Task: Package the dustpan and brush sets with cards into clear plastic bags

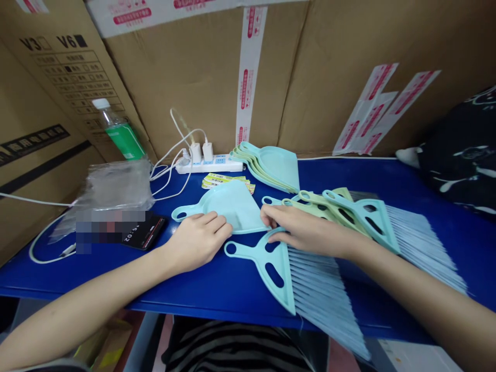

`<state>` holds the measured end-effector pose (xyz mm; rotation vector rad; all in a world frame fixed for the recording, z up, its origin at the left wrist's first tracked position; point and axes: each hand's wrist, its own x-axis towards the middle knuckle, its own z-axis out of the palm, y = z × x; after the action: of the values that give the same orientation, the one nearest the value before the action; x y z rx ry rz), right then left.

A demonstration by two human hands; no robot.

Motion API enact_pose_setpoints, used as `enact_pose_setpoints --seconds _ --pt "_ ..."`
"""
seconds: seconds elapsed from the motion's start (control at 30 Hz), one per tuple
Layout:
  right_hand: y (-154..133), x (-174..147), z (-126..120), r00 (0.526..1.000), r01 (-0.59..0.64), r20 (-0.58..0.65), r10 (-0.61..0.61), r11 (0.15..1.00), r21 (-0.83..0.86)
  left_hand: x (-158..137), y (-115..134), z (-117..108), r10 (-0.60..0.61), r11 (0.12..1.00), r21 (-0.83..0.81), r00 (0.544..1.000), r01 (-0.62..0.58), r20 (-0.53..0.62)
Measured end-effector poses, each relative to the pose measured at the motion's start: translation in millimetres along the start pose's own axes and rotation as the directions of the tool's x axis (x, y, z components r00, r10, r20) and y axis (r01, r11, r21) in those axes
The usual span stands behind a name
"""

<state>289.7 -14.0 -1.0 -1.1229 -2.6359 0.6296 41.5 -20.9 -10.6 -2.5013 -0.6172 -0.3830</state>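
Observation:
A light blue dustpan (232, 204) lies on the blue table, its looped handle pointing left. My left hand (203, 238) is curled closed at the dustpan's near edge, with its fingertips hidden. In front lies a light blue hand brush (259, 257), its pale bristles pointing right and reaching past the table's front edge. Bent over the brush's upper corner is my right hand (289, 225), thumb on the brush and curled fingers beside the dustpan's right corner. More blue and green brushes (349, 212) overlap to the right, partly behind my right forearm.
Stacked dustpans (277, 165) stand at the back beside a white power strip (220, 164) with cables. Yellow-green labels (220, 181) lie before it. Leftward are a phone (145, 232), clear plastic bags (116, 186) and a green-labelled bottle (124, 137). Cardboard boxes (201, 77) wall the back.

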Motion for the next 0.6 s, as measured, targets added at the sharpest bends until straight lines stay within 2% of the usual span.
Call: enact_pose_setpoints --seconds 0.17,0.4,0.5,0.6 --pt "-4 -5 -7 0.999 0.037 -0.004 -0.037 0.997 -0.071 1 0 -1 0.004 1.0 0.011 1.0 -0.004 0.006" --pt "-3 -14 -30 0.989 0.151 -0.013 -0.15 0.982 0.114 -1 -2 1 0.019 1.0 0.009 1.0 -0.019 0.011" --pt "-2 -15 -36 0.983 0.184 -0.052 -0.179 0.973 0.142 -1 -3 2 0.051 0.998 0.022 0.999 -0.05 -0.019" --pt "2 -12 -36 0.969 0.217 -0.145 -0.199 0.969 0.122 1 0 -1 0.097 0.993 0.077 0.993 -0.092 -0.066"
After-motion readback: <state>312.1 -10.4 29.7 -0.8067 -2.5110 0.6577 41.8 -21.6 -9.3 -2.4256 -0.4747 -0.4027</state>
